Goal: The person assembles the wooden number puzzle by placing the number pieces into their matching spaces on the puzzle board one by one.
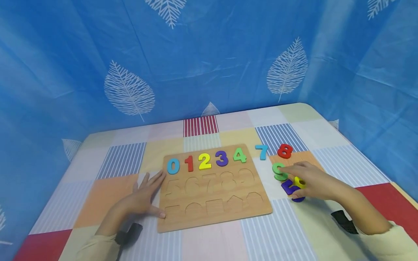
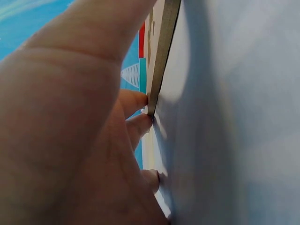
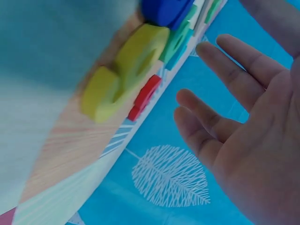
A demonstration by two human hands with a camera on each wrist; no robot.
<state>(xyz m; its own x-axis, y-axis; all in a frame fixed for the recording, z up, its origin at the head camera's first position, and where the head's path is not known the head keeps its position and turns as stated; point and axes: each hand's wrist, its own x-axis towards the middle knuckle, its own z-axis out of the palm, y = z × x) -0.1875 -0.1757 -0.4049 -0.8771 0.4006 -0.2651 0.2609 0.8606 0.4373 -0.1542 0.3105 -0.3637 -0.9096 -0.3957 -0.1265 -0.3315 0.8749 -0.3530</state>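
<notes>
A wooden number board [image 1: 215, 185] lies on the table, with a blue 0 [image 1: 173, 166], red 1 [image 1: 189, 163], yellow 2 [image 1: 204, 161], purple 3 [image 1: 222, 158] and green 4 [image 1: 240, 155] along its top row. My left hand [image 1: 142, 197], fingers spread, touches the board's left edge; the left wrist view shows fingertips [image 2: 140, 124] against that edge. Over the loose pieces at the right hovers my right hand [image 1: 311, 180], holding nothing. Beneath or beside it are a green 9 [image 1: 279, 172], a yellow 6 [image 3: 140, 54] and a purple 5 [image 1: 289, 187], partly covered in the head view.
A blue 7 [image 1: 262, 151] and a red 8 [image 1: 285, 151] lie beyond the right hand. Empty outlines fill the board's two lower rows. The patchwork tablecloth [image 1: 212, 239] covers the table, and a blue leaf-patterned curtain [image 1: 209, 54] hangs behind.
</notes>
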